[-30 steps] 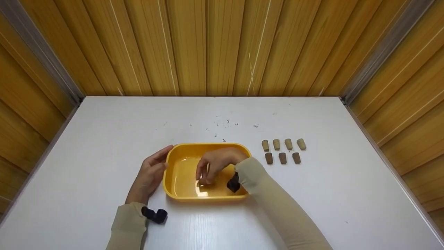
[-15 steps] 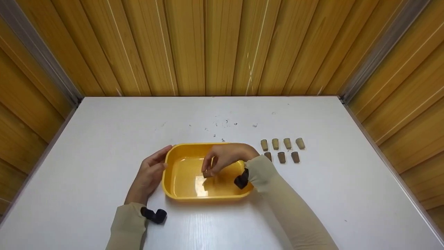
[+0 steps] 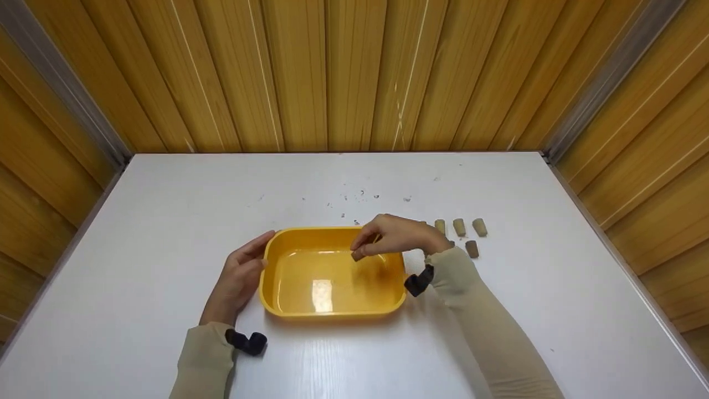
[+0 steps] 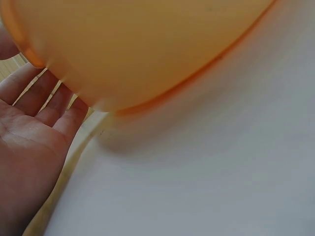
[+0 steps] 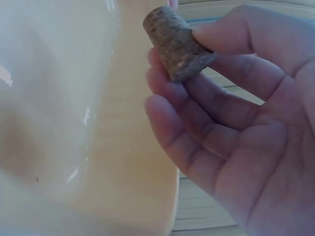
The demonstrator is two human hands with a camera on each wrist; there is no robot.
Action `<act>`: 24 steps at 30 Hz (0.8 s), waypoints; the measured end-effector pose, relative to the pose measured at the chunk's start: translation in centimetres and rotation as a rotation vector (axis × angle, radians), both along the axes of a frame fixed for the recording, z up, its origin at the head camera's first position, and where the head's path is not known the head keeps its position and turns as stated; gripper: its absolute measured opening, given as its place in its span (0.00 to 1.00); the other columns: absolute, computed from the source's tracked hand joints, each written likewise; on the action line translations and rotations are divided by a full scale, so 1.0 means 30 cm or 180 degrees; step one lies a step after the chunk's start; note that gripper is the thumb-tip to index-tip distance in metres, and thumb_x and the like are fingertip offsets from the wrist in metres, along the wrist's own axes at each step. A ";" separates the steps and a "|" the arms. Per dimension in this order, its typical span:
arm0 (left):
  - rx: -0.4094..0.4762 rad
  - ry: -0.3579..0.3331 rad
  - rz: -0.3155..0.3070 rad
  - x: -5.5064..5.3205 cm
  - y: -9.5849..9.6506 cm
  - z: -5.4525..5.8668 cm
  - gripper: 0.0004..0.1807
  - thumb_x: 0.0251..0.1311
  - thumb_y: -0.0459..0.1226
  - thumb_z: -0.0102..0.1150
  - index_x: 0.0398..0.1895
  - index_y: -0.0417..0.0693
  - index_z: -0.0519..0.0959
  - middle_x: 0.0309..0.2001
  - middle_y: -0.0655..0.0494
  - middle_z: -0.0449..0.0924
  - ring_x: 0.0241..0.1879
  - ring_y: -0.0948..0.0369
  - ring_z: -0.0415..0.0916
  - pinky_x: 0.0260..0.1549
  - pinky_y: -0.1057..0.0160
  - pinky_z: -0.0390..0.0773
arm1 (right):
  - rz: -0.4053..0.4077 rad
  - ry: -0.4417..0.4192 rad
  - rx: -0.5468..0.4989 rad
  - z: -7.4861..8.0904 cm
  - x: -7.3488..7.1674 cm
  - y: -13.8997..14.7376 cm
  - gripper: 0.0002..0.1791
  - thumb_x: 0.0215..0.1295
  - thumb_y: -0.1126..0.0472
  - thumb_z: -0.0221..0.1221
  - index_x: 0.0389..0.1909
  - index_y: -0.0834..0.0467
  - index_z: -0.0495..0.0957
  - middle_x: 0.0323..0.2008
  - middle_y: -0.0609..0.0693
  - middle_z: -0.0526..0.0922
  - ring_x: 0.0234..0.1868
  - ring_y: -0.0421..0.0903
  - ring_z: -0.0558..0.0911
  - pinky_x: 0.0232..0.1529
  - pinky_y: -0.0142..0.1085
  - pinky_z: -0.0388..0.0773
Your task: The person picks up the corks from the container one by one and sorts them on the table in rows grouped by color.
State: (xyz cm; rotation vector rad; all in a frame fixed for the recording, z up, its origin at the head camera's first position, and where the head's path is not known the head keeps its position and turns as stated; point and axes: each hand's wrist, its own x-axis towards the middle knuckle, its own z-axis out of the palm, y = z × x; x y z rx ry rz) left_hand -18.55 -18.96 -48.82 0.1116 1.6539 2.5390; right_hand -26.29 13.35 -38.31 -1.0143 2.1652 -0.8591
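In the head view, my right hand (image 3: pixel 396 233) is over the right part of a yellow plastic basin (image 3: pixel 332 316). It pinches a brown tapered cork stopper (image 3: pixel 357 255) between thumb and fingers. The right wrist view shows the speckled cork (image 5: pixel 177 44) tilted, thumb on one side and fingertips on the other. My left hand (image 3: pixel 235 280) rests against the basin's left side, thumb near the rim. Seen from the left wrist, its fairly straight fingers (image 4: pixel 51 101) touch the basin's outer wall.
Right of the basin, light corks (image 3: pixel 459 227) stand in a row on the white table (image 3: pixel 554 310). A dark cork (image 3: pixel 472 249) shows in the nearer row; my right hand and wrist partly hide others. A wood-patterned wall (image 3: pixel 354 77) rises behind the table.
My right hand has picked the brown cork up from the basin's floor and carried it up and to the right, towards the far right rim. The left hand has stayed in place.
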 end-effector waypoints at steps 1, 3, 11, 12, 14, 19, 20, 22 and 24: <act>0.0005 -0.0004 -0.0007 -0.001 0.000 0.000 0.32 0.57 0.21 0.49 0.69 0.36 0.63 0.64 0.54 0.72 0.63 0.60 0.70 0.63 0.66 0.70 | -0.0034 0.0017 -0.0046 0.001 0.000 0.015 0.12 0.65 0.60 0.57 0.46 0.58 0.84 0.41 0.50 0.88 0.44 0.52 0.84 0.41 0.28 0.79; 0.0016 -0.0008 -0.0017 -0.001 0.000 0.001 0.32 0.57 0.21 0.49 0.69 0.36 0.63 0.64 0.54 0.72 0.64 0.60 0.69 0.63 0.66 0.70 | -0.0105 0.0058 -0.0130 0.004 0.002 0.045 0.12 0.66 0.60 0.57 0.47 0.58 0.83 0.42 0.51 0.87 0.42 0.53 0.84 0.41 0.29 0.79; -0.0034 0.0048 -0.0045 -0.001 -0.008 -0.008 0.33 0.58 0.22 0.49 0.70 0.36 0.61 0.66 0.53 0.70 0.65 0.60 0.68 0.63 0.66 0.69 | -0.0650 0.0211 -0.0498 -0.013 0.008 0.162 0.15 0.65 0.58 0.60 0.51 0.58 0.81 0.45 0.50 0.86 0.44 0.45 0.82 0.50 0.32 0.80; -0.0041 0.0051 -0.0038 -0.001 -0.009 -0.009 0.33 0.58 0.22 0.49 0.70 0.36 0.61 0.66 0.53 0.70 0.65 0.60 0.68 0.63 0.66 0.69 | -0.0721 0.0235 -0.0536 -0.016 0.009 0.176 0.15 0.64 0.58 0.60 0.50 0.58 0.81 0.45 0.50 0.86 0.44 0.45 0.82 0.49 0.31 0.80; -0.0051 0.0025 -0.0014 -0.001 -0.011 -0.010 0.33 0.58 0.22 0.49 0.69 0.36 0.62 0.65 0.54 0.71 0.64 0.60 0.69 0.63 0.66 0.69 | -0.0842 0.0288 -0.0609 -0.021 0.012 0.204 0.15 0.64 0.57 0.60 0.49 0.56 0.81 0.45 0.50 0.86 0.45 0.47 0.82 0.49 0.30 0.79; -0.0030 -0.0071 0.0046 0.002 -0.016 -0.007 0.32 0.57 0.23 0.51 0.69 0.37 0.63 0.63 0.57 0.73 0.63 0.61 0.70 0.62 0.66 0.71 | -0.1096 0.0405 -0.0799 -0.035 0.013 0.262 0.15 0.65 0.55 0.60 0.50 0.56 0.80 0.47 0.52 0.84 0.46 0.49 0.82 0.48 0.29 0.80; -0.0024 -0.0071 0.0049 0.003 -0.018 -0.007 0.32 0.57 0.23 0.51 0.69 0.37 0.63 0.62 0.57 0.74 0.63 0.60 0.70 0.62 0.66 0.71 | -0.1147 0.0436 -0.0838 -0.038 0.013 0.271 0.15 0.66 0.56 0.59 0.50 0.56 0.80 0.47 0.52 0.83 0.46 0.49 0.82 0.48 0.29 0.80; -0.0017 -0.0053 0.0048 0.004 -0.021 -0.007 0.32 0.58 0.23 0.51 0.69 0.36 0.63 0.62 0.56 0.74 0.62 0.60 0.70 0.62 0.66 0.71 | -0.1265 0.0476 -0.0925 -0.045 0.016 0.291 0.16 0.66 0.57 0.59 0.52 0.56 0.80 0.49 0.53 0.81 0.47 0.49 0.81 0.49 0.28 0.79; -0.0010 -0.0033 0.0036 0.004 -0.022 -0.008 0.32 0.59 0.23 0.50 0.69 0.36 0.62 0.62 0.56 0.74 0.62 0.61 0.70 0.62 0.66 0.71 | -0.1372 0.0519 -0.0980 -0.054 0.018 0.312 0.16 0.67 0.57 0.58 0.54 0.55 0.80 0.50 0.53 0.79 0.49 0.49 0.80 0.50 0.27 0.78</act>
